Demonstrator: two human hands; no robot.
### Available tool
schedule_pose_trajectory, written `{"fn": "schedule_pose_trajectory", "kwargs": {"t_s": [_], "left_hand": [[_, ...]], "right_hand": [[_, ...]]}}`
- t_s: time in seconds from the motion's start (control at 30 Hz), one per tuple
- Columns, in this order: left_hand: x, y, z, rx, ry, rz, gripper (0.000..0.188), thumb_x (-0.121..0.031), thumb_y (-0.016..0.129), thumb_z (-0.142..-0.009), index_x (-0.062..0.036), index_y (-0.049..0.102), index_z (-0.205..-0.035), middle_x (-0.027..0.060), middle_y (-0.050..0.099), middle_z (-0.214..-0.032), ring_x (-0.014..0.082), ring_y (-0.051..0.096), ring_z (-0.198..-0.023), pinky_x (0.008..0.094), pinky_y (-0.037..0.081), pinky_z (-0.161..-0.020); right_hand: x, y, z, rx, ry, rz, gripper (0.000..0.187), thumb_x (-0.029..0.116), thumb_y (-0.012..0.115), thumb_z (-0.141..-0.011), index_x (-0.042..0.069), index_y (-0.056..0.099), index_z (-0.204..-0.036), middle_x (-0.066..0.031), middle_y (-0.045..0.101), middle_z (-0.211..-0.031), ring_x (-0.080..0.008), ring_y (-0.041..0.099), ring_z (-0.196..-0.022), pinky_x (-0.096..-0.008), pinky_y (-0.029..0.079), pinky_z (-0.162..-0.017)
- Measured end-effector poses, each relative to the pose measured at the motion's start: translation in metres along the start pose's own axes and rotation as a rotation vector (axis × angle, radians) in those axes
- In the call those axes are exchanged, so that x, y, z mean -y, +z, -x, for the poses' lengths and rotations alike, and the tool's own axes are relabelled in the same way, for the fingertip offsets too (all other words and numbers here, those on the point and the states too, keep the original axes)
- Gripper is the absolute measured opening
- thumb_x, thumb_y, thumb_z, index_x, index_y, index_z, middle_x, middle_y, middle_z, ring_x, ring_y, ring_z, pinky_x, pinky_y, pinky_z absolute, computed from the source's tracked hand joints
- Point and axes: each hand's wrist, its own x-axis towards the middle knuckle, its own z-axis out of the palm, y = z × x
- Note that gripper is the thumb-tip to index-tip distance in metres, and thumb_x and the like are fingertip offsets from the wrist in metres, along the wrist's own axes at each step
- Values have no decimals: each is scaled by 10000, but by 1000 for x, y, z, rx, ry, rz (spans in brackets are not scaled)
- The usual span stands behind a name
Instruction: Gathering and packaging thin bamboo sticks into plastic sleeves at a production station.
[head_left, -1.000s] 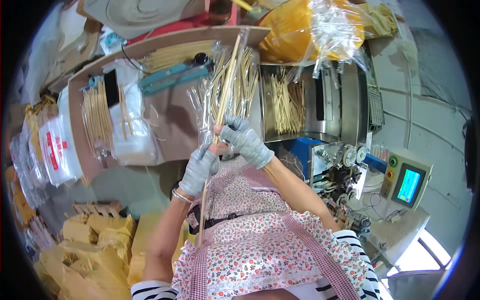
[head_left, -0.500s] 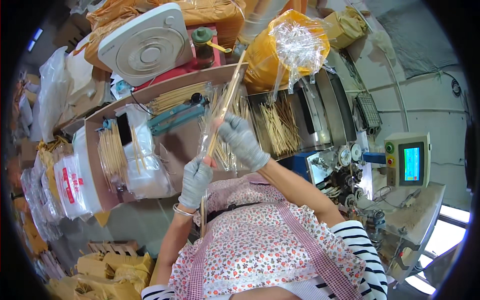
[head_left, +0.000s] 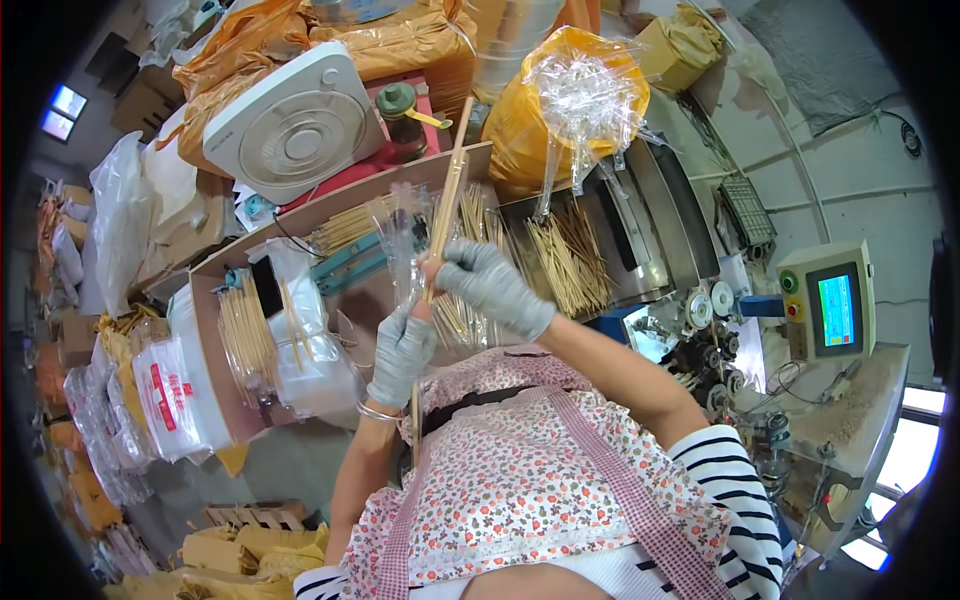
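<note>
A: Where are the sticks sitting now?
B: The right hand and left hand are both clenching the bundle of sticks, which is now standing steeper, poking above the tray beside a clear bag.

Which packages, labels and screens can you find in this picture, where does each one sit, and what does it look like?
Control box screen: far right, upright rectangle glowing blue on a cream box.
Clear packet: left, see-through bag bearing a red and white label.
Yellow sack: top centre, bulging, with crinkled clear film on it.
Clear sleeve: centre, thin and transparent, above the gloved left hand.
</note>
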Motion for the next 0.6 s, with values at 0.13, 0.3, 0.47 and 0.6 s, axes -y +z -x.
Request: {"fn": "schedule_pose_trajectory", "kwargs": {"t_s": [0.13,0.3,0.47,0.6], "left_hand": [[5,0,1,59,64,-85,277,-317,505,-915,-46,564,-924,-89,368,-535,3,321,-431,169,245,-390],[2,12,5,13,33,-91,301,-321,517,-909,-41,621,-872,-91,378,-549,0,321,-486,177,237,-438],[-3,21,6,-59,100,-105,304,-324,516,-909,-51,608,-811,-94,369,-536,0,320,-476,179,234,-431],[-8,20,12,-68,47,-148,318,-329,497,-916,-52,565,-777,-79,388,-530,7,340,-467,186,240,-422]], "right_hand": [[44,-46,-22,-232,-87,-181,215,267,572,-881,65,586,-956,24,554,-839,-32,485,-694,-193,432,-615],[51,-48,-34,-265,-160,28,172,211,589,-870,48,585,-928,26,557,-750,-37,485,-611,-175,418,-569],[41,-28,-25,-251,-104,-190,97,127,608,-845,44,567,-815,23,537,-653,-44,480,-571,-181,408,-541],[23,-20,-7,-266,-130,71,133,130,602,-846,43,540,-767,28,523,-640,-34,454,-572,-187,382,-523]]}}
